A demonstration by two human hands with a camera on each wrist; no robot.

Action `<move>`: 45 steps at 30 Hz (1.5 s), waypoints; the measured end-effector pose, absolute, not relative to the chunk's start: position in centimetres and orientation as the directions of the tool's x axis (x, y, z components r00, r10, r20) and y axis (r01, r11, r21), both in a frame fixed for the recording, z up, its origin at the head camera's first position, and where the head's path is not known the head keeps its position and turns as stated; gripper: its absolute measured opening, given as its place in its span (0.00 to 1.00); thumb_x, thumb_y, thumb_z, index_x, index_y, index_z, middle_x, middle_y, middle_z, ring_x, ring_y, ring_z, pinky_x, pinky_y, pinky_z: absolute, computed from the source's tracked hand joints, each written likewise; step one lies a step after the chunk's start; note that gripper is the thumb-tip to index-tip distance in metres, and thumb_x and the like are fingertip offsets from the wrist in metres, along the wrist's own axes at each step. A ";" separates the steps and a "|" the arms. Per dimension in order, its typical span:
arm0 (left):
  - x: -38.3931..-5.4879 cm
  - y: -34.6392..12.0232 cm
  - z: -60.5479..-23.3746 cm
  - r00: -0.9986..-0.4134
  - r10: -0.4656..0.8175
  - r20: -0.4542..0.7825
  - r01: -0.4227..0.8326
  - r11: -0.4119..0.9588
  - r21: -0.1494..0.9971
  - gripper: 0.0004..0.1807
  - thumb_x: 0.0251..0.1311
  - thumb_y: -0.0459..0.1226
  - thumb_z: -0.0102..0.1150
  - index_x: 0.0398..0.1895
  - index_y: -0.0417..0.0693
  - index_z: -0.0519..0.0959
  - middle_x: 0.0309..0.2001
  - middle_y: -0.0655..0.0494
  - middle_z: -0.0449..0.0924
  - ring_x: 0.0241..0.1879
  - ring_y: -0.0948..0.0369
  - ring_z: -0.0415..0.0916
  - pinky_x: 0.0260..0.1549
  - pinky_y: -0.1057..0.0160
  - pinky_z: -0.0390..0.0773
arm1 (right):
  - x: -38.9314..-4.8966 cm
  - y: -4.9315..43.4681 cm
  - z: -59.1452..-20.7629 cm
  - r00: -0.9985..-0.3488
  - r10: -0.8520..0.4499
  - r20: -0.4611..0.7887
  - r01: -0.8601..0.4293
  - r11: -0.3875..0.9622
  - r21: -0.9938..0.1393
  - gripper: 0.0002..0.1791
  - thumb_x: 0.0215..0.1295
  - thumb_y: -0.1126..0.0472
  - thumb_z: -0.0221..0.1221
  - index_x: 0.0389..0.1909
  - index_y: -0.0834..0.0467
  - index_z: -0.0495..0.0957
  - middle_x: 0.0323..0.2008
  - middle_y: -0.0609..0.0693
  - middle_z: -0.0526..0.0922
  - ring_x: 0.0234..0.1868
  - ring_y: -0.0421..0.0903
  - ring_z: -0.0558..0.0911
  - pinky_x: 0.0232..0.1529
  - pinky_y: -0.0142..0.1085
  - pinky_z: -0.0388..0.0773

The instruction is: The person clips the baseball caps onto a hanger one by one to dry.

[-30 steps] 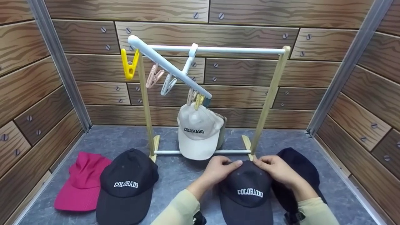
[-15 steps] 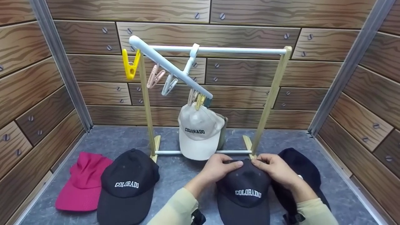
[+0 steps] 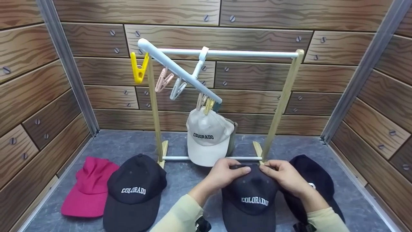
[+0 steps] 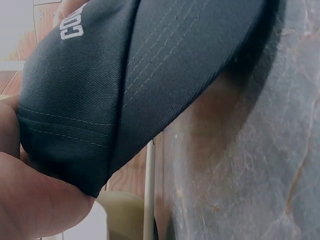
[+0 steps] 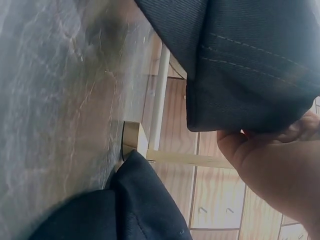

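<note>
A dark cap (image 3: 249,193) with white COLORADO lettering is held up by both hands, its brim toward me. My left hand (image 3: 222,174) pinches the left of its crown, thumb in front; my right hand (image 3: 286,175) pinches the right side likewise. In the left wrist view the cap (image 4: 70,95) is lifted off the grey surface, and the fingers behind it are mostly hidden. Behind the hands, a white COLORADO cap (image 3: 207,138) hangs by clips from a pale blue hanger (image 3: 180,72), with another cap partly hidden behind it.
The hanger hooks over a rack (image 3: 244,53) with wooden posts. A yellow clip (image 3: 139,69), a pink clip (image 3: 164,80) and a light blue clip (image 3: 177,88) hang from it. A magenta cap (image 3: 90,190) and black cap (image 3: 136,180) lie left; a dark cap (image 3: 315,177) lies right.
Both hands keep their grip on the dark cap, which has shifted slightly left relative to the rack. The head view has moved a little; the hanging caps and clips stay as they were.
</note>
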State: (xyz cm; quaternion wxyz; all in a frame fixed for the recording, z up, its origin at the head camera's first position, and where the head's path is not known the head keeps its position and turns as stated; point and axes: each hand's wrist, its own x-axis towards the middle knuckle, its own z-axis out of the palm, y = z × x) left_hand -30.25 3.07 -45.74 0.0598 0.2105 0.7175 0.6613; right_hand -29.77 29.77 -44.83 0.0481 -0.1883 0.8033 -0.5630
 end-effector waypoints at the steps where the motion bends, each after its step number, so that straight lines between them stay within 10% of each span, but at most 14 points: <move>1: -30.2 3.1 -45.7 -0.904 0.383 0.188 0.218 0.038 0.975 0.13 0.68 0.43 0.78 0.33 0.42 0.92 0.33 0.62 0.86 0.32 0.66 0.80 0.30 0.68 0.77 | -29.7 29.8 -44.8 -0.924 -0.357 0.137 -0.252 0.297 -0.921 0.16 0.83 0.58 0.65 0.44 0.71 0.86 0.34 0.49 0.88 0.32 0.41 0.86 0.34 0.33 0.84; 45: -30.9 1.2 -44.1 -0.873 0.409 0.267 0.316 0.057 0.947 0.11 0.71 0.41 0.75 0.36 0.41 0.93 0.29 0.64 0.83 0.28 0.68 0.76 0.29 0.68 0.76 | -29.7 27.6 -43.3 -0.898 -0.351 0.266 -0.369 0.273 -0.888 0.16 0.83 0.62 0.63 0.37 0.70 0.86 0.27 0.43 0.84 0.28 0.39 0.82 0.30 0.31 0.80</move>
